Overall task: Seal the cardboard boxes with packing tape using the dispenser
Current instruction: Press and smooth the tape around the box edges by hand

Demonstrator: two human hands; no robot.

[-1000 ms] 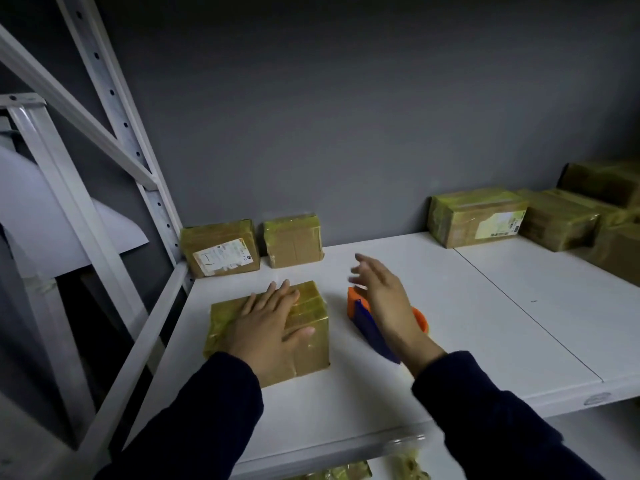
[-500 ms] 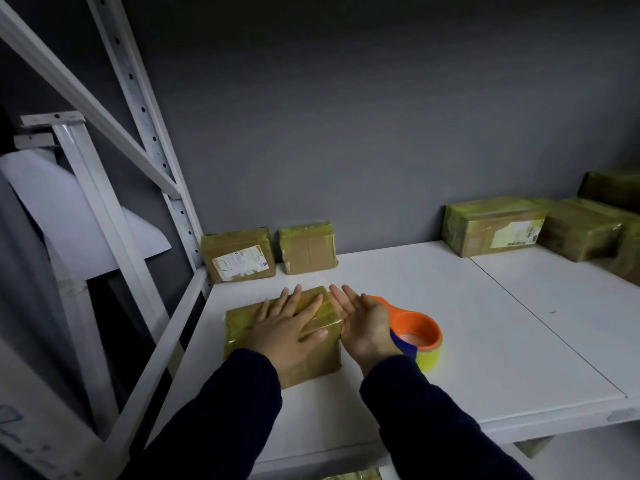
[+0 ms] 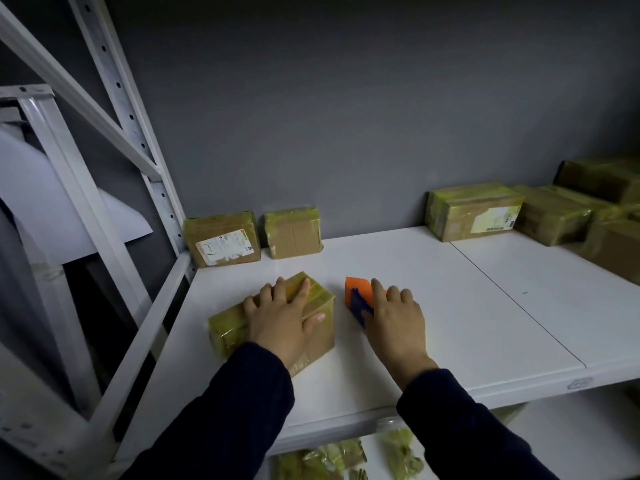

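Grey wall (image 3: 346, 116) is backing a white metal shelf (image 3: 450, 306). Along the shelf's back edge taped parcels are already sitting: a labelled box (image 3: 221, 242) and a plain box (image 3: 292, 233) in the back left corner, and a cluster of wrapped boxes (image 3: 471, 211) running toward the back right corner.

Near the front left corner a cardboard box (image 3: 320, 337) is lying under the left hand (image 3: 280, 317). That hand is pressing flat on the top, fingers straight and spread, with the thumb hanging over the right-hand edge. It is pinning the box down rather than gripping it. Glossy yellowish tape is showing across this box's top and sides.

Just beside the box, not touching it, the orange-and-blue tape dispenser (image 3: 358, 292) is sitting on the shelf. The right hand (image 3: 394, 320) is lying over it — the fingers are bending across its top, but the thumb is hidden, so I cannot tell whether the hand is gripping it or only resting there.

As for progress, every box in view is looking wrapped, and the one under the left hand is appearing largely sealed. What is probably remaining is picking up the dispenser for a further strip — the box's underside and far face are hidden, so any gaps there cannot be judged.
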